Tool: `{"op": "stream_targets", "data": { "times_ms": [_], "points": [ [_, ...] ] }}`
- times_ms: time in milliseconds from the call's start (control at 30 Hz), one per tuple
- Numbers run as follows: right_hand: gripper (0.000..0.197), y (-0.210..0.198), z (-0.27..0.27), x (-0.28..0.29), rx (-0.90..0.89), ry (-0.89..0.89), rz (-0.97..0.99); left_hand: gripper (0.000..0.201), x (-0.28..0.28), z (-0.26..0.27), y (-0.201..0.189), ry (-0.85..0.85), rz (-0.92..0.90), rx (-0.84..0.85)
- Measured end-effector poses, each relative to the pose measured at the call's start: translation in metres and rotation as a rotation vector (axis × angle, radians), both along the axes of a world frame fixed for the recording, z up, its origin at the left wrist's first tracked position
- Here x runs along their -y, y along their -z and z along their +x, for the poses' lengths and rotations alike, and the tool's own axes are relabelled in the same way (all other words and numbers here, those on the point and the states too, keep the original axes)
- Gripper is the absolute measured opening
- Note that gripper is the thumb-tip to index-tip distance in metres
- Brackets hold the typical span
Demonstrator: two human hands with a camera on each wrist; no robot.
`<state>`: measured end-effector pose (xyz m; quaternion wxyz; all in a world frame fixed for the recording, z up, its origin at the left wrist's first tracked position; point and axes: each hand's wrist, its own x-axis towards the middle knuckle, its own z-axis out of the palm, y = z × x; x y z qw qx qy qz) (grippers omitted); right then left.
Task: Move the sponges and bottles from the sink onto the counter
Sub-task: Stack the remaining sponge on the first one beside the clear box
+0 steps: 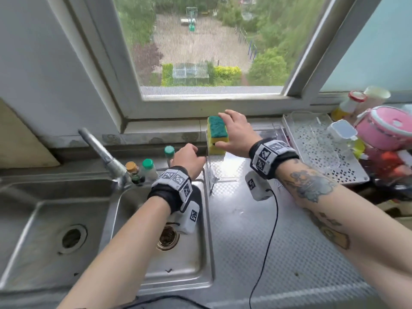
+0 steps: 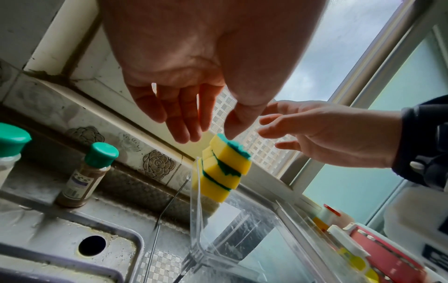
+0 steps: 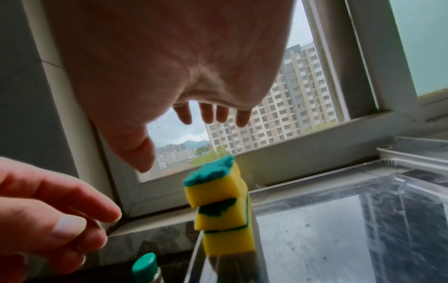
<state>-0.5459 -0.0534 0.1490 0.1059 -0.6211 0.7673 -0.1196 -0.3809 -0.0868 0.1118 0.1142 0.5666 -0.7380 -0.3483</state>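
Observation:
Three yellow sponges with green tops (image 1: 217,134) stand stacked at the far left corner of a clear plastic box (image 1: 223,175) on the counter. My right hand (image 1: 223,128) hovers over the stack; in the right wrist view its fingers (image 3: 208,114) are spread and apart from the sponges (image 3: 218,203). My left hand (image 1: 191,152) is just left of the stack with straight fingers (image 2: 184,124) near the top sponge (image 2: 230,159), holding nothing. Green-capped bottles (image 1: 169,152) (image 1: 149,167) and a yellow-capped one (image 1: 132,169) stand on the ledge behind the sink (image 1: 44,219).
A tap (image 1: 100,152) leans over the double sink. A white perforated drying tray (image 1: 323,157) and pink and yellow containers (image 1: 385,128) crowd the right end of the counter. A black cable (image 1: 270,230) hangs from my right wrist over the patterned counter (image 1: 278,253).

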Motion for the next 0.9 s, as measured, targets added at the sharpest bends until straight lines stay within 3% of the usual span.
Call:
{"op": "stream_targets", "data": {
  "times_ms": [233, 500, 900],
  "points": [
    [0.07, -0.035, 0.078, -0.037, -0.041, 0.078, -0.084, 0.037, -0.028, 0.073, -0.028, 0.134, -0.004, -0.002],
    [0.055, -0.04, 0.157, -0.077, 0.057, 0.191, -0.165, 0.029, -0.054, 0.153, -0.04, 0.235, -0.117, 0.024],
    [0.049, 0.041, 0.214, -0.095, 0.138, 0.188, 0.038, 0.026, -0.053, 0.26, 0.019, 0.151, 0.076, 0.075]
  ]
}}
